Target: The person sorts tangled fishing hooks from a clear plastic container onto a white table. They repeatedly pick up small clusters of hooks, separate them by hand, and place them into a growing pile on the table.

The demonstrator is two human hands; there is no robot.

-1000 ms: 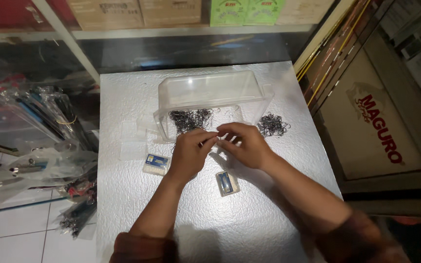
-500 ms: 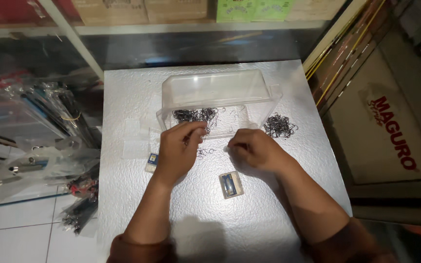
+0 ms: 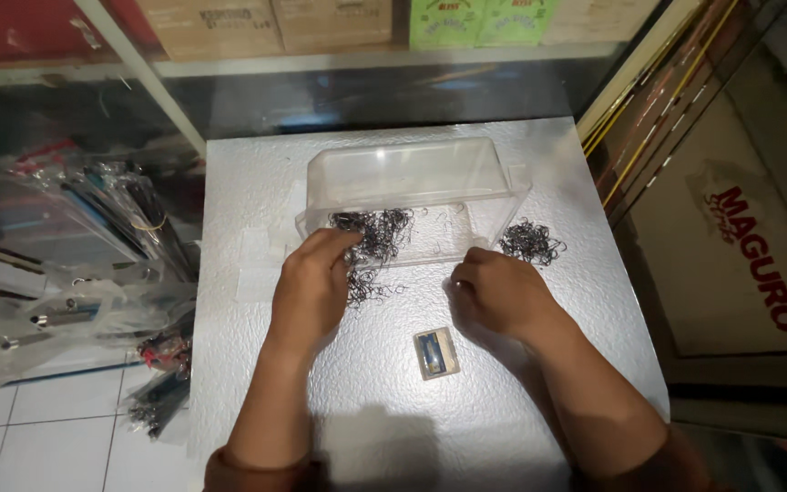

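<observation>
Left hand (image 3: 310, 290) grip now pinching dark hooks (image 3: 371, 239), right hand (image 3: 501, 293) drawn apart, curled, grip unclear

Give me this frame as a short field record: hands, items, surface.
surface: white textured tabletop
left hand: fingertips in a heap of small dark hooks at the mouth of a clear plastic box
right hand: curled, resting on the tabletop; grasp cannot be told
second hook pile: right of the box, untouched
small flat packet: between the forearms
floor left: bagged rods
</observation>
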